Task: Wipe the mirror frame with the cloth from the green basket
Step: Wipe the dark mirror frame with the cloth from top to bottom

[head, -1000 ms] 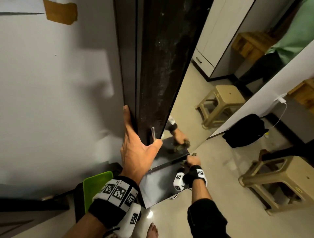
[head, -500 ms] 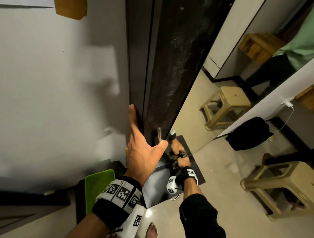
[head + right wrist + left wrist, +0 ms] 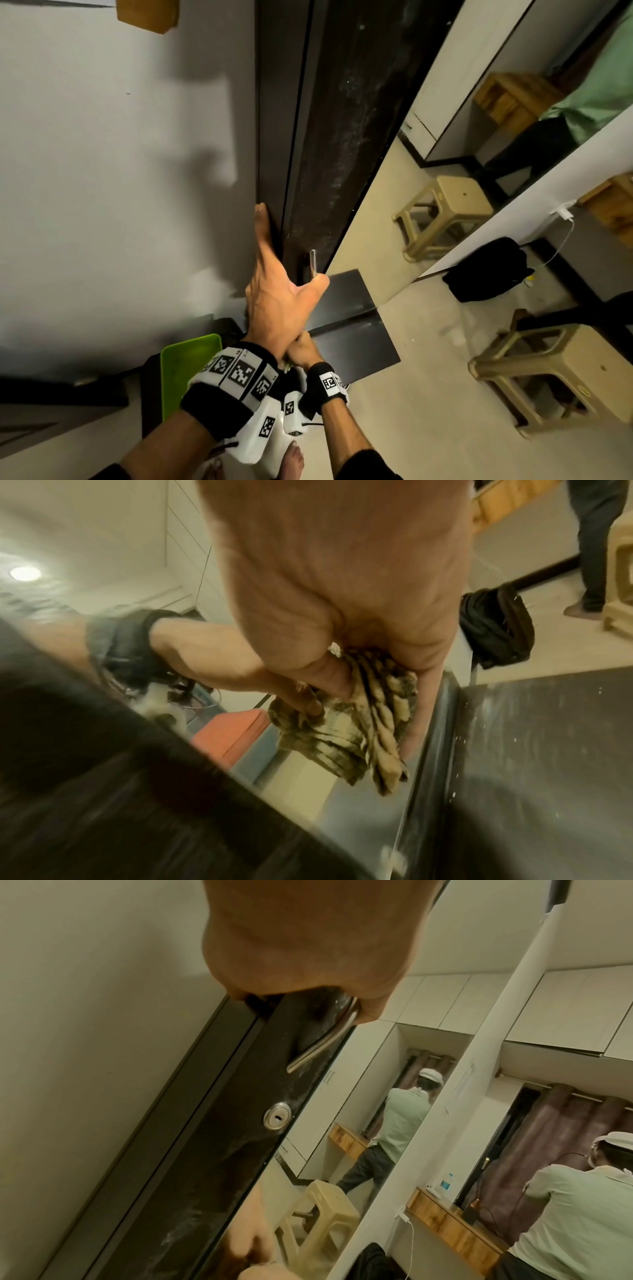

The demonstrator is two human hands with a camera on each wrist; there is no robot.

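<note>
Head view: my left hand [image 3: 279, 301] is braced on the dark mirror frame [image 3: 342, 137], fingers straight up its left edge against the wall, thumb spread right to the foot of the metal handle [image 3: 312, 263]. My right hand [image 3: 303, 353] is tucked low under the left wrist, near the bottom of the frame. Only a scrap of the cloth [image 3: 286, 367] shows here. The green basket [image 3: 186, 370] sits on the floor to the near left, against the wall. White dust streaks run far up the frame.

Left wrist view: the palm presses flat on the frame, the thumb lying against the handle [image 3: 320, 1045]. The grip is spread, holding nothing, only steadying. A round lock [image 3: 277, 1117] sits further along the frame. The mirror [image 3: 359, 1123] lies to the right.

Right wrist view: my right hand [image 3: 342, 610] has the bunched, soiled cloth [image 3: 359, 723] clamped between thumb and curled fingers, the wad hanging beside the glass edge at the bottom of the frame [image 3: 548, 764]. The picture is blurred at its near side.

Judgement: the lower frame is the step in hand. It goes best with the cloth laid flat and pressed on, long strokes along the strip, a cleaner fold turned out, and the left hand holding the frame firm.
</note>
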